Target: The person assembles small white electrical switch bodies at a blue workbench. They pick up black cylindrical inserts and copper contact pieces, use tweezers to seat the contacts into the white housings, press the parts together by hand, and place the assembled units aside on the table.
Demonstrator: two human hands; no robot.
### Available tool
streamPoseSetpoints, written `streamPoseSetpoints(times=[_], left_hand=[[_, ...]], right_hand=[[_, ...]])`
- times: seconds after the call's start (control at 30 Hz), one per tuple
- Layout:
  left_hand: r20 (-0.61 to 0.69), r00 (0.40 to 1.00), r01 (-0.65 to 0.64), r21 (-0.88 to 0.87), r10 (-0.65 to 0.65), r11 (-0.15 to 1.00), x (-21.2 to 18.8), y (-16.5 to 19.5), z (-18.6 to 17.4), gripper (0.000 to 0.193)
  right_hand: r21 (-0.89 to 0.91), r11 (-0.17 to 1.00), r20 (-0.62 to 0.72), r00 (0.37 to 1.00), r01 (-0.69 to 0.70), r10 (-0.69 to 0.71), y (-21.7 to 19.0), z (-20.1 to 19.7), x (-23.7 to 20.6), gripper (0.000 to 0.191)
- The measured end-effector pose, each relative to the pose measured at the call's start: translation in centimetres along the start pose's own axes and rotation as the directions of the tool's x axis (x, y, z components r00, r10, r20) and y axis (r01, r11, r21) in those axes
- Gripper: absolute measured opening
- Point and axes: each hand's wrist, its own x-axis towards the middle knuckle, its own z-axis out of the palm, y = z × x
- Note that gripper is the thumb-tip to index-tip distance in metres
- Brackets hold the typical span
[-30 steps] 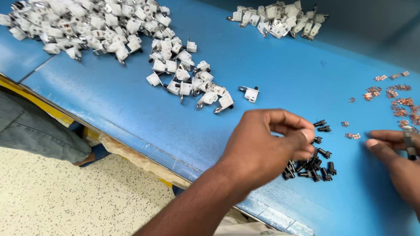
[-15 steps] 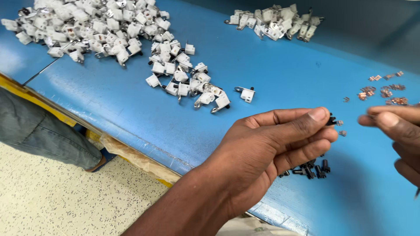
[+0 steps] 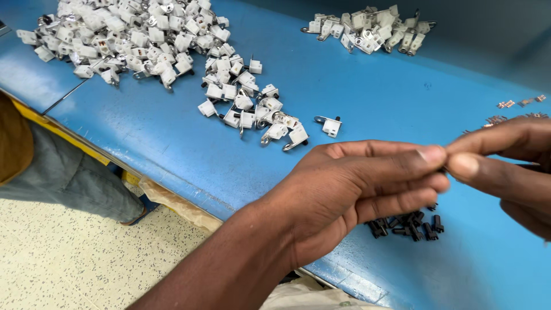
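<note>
Left hand and right hand meet fingertip to fingertip above the blue worktop, each grip pinched together on something too small to make out. Beneath lie small black plastic pins: light, stiff, best nipped at the ends.

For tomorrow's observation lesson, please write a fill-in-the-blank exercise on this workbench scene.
1. The table top is coloured ____.
2. The small pile under the left hand is coloured ____.
3. The big heap at far left holds ____ plastic parts.
4. The right hand meets the left at the ____.

Missing words: blue; black; white; fingertips
</note>
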Motion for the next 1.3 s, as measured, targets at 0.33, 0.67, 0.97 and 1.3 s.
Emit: streamPoseSetpoints(times=[0.33,0.67,0.97,1.3], left_hand=[[-0.181,0.964,0.256,0.466,-0.192,0.847,3.4,-1.3,1.1,0.032],[-0.075,0.929,0.19,0.937,0.363,-0.292,11.7,5.2,-8.1,0.026],[-0.15,0.781,0.334,0.921,0.606,-0.202,27.4,10.3,-9.9,0.044],[-0.188,0.86,-0.23,0.686,0.474,0.69,18.7,7.9,-7.4,0.023]], right_hand=[[-0.021,0.942,-0.243,0.915,-0.336,0.321,9.4,1.3,-2.8,0.036],[-0.111,0.867,-0.328,0.841,-0.486,0.429,18.3,1.7,-2.7,0.033],[-0.305,0.79,-0.392,0.826,-0.532,0.405,12.9,0.8,-4.4,0.023],[-0.242,0.903,-0.366,0.895,-0.355,0.254,14.1,-0.8,-2.1,0.033]])
